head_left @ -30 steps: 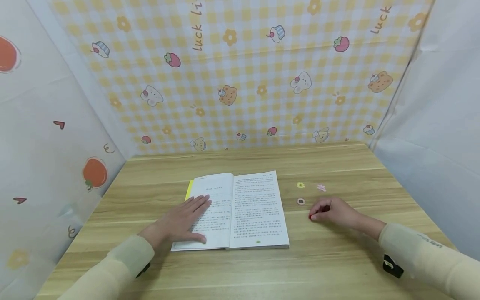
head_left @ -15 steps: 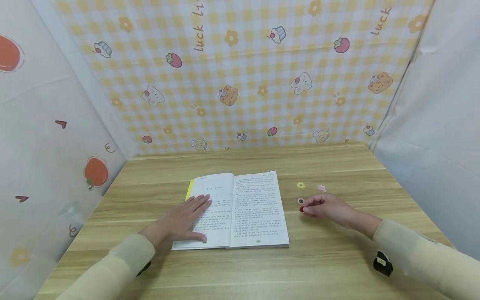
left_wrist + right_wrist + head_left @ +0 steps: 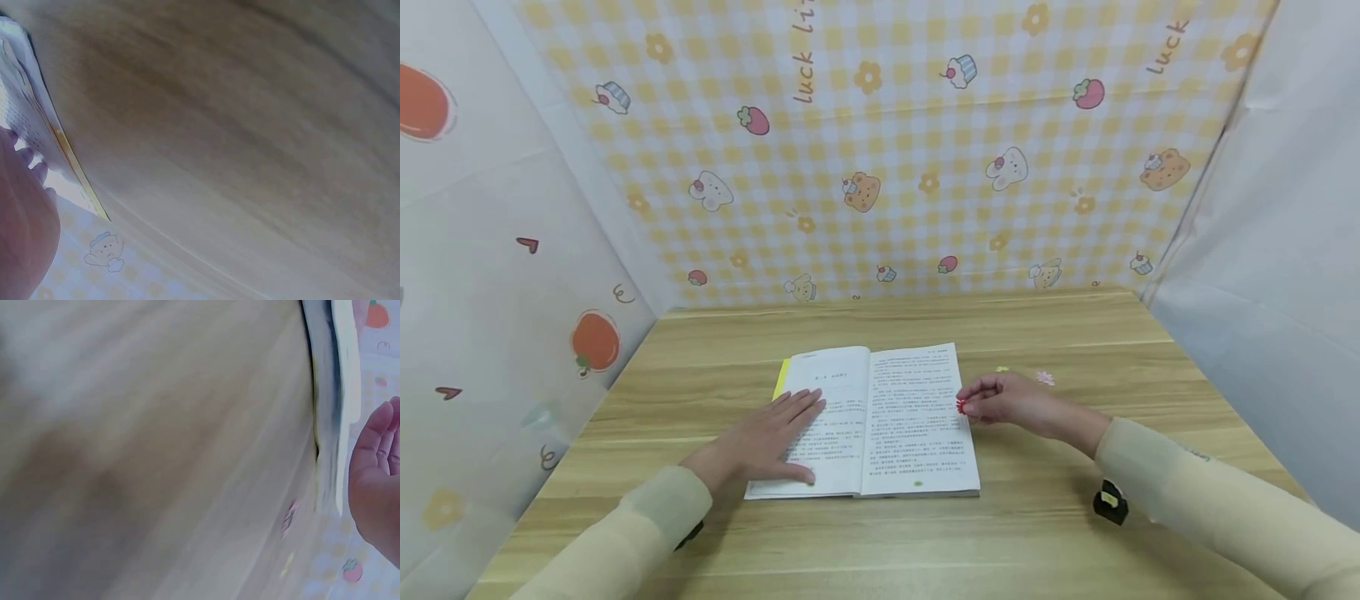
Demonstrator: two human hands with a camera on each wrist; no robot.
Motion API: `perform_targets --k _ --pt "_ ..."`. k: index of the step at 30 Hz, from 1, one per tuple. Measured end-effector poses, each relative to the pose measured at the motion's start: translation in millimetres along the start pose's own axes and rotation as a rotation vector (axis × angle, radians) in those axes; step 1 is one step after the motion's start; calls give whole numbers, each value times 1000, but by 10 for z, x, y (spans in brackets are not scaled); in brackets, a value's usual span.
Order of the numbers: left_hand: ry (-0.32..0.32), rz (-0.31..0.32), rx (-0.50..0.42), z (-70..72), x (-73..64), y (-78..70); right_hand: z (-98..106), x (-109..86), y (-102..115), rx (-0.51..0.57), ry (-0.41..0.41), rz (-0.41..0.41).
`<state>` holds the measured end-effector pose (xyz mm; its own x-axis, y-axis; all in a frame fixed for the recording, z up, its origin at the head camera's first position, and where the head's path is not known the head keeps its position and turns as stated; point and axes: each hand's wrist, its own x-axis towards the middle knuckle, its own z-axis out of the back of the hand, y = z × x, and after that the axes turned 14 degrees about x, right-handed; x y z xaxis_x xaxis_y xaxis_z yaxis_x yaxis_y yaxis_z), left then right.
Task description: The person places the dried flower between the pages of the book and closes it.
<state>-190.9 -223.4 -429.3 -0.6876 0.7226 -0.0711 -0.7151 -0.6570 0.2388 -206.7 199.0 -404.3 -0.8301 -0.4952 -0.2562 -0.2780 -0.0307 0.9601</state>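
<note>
An open book (image 3: pixel 917 442) with printed pages lies on the wooden table. My left hand (image 3: pixel 767 437) rests flat on its left page, fingers spread; the left wrist view catches that hand (image 3: pixel 28 219) beside the yellow-edged cover. Between thumb and index finger my right hand (image 3: pixel 1018 404) pinches a small red flower (image 3: pixel 961 407), right at the outer edge of the right page. In the right wrist view the hand (image 3: pixel 378 481) is beyond the book's edge, and the red flower is hidden there.
Right of the book lie a pink flower (image 3: pixel 1045 378) and a yellow flower (image 3: pixel 1002 368), partly covered by the right hand. A pink-and-white flower (image 3: pixel 289 519) shows in the right wrist view. Patterned cloth (image 3: pixel 910 225) stands behind the table.
My right hand has moved left with the red flower, from the table beside the small flowers to the book's right edge. My left hand has stayed on the page.
</note>
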Motion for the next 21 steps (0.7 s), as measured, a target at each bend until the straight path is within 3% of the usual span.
perform_targets --k 9,21 --pt "-52 -16 0 3 -1 -3 -345 354 62 -56 17 5" --pt "-12 -1 0 6 3 -1 -720 648 140 -164 57 -17"
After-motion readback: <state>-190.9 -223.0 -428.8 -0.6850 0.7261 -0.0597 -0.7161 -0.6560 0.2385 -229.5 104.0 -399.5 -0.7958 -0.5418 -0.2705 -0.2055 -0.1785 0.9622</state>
